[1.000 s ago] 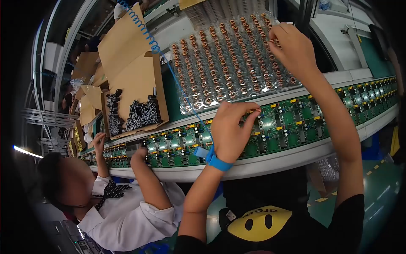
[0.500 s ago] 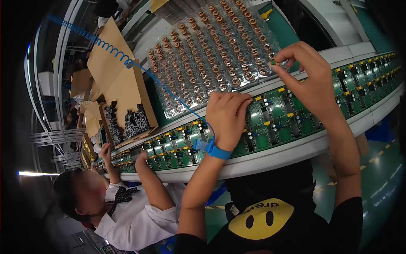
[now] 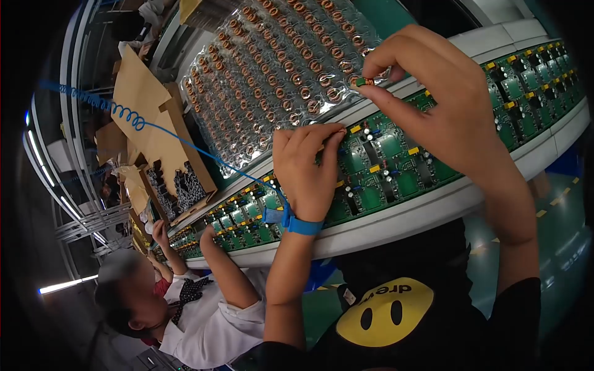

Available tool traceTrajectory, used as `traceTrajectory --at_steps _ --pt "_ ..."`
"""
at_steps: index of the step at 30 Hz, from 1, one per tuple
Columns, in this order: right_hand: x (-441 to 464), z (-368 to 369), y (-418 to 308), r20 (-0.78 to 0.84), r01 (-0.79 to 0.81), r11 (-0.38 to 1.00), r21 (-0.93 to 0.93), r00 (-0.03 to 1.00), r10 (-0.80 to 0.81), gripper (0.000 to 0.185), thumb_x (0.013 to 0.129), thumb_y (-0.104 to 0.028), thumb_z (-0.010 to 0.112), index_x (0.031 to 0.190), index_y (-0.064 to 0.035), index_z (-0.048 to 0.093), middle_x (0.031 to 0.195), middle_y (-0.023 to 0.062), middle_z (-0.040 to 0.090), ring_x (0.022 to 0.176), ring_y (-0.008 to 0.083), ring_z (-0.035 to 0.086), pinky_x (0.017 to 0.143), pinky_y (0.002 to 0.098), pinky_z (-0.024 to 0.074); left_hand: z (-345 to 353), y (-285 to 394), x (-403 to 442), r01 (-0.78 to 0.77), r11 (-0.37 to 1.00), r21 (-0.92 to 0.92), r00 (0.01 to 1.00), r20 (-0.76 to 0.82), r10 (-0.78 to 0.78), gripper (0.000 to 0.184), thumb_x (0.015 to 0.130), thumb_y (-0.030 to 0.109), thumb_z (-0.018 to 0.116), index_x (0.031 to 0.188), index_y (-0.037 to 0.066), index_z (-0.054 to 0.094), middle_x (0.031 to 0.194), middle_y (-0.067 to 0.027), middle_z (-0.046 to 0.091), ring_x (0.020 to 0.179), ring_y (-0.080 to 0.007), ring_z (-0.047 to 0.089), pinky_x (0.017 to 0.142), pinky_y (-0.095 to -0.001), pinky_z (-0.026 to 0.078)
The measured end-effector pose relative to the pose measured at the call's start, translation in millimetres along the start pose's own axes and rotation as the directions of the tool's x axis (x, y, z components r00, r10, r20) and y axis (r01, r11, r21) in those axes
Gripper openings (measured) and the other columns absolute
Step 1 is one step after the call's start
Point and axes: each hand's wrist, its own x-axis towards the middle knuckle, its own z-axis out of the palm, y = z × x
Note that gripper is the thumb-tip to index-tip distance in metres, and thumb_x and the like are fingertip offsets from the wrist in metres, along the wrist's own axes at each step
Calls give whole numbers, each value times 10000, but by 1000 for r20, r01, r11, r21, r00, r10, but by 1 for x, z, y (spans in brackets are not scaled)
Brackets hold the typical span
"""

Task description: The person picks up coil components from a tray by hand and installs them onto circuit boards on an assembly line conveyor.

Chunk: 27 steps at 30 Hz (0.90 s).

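My right hand (image 3: 433, 93) pinches a small green and copper-coloured coil part (image 3: 365, 81) between thumb and forefinger, near the front right corner of the clear plastic tray (image 3: 272, 114). Rows of copper coils fill that tray. My left hand (image 3: 306, 170), with a blue wrist strap (image 3: 303, 225), hovers over or rests on the green circuit boards (image 3: 371, 196). Its thumb and forefinger are pressed together at the boards' far edge; whatever they hold is too small to name. The boards carry yellow blocks and small cylindrical parts.
A coiled blue cord (image 3: 204, 151) runs from the upper left to my wrist strap. Left of the tray stands an open cardboard box (image 3: 148, 105) with black parts (image 3: 187, 185). A co-worker (image 3: 216, 315) in a white shirt works at the boards to my left. A pale rail (image 3: 396, 226) edges the line.
My right hand has moved from the tray's far right side to its front corner, now with a coil part in its fingers. The view has shifted; my left hand stays over the boards.
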Motion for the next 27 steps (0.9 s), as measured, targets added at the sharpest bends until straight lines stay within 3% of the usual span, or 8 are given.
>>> traceTrajectory --at_steps 10,27 --pt "4 -6 -9 48 18 999 -37 999 -16 195 767 -36 795 901 -55 654 874 37 653 720 148 606 620 269 479 4 -1 -1 -15 999 41 1000 -3 15 120 787 75 780 899 120 781 877 -7 725 792 -193 518 746 -322 422" --pt "5 -6 -11 91 -37 995 -88 995 45 177 780 -59 794 895 -73 660 860 13 654 712 123 598 591 258 439 6 -2 1 -201 965 169 979 -1 204 147 788 56 762 923 114 757 892 -15 704 789 -223 521 728 -340 432"
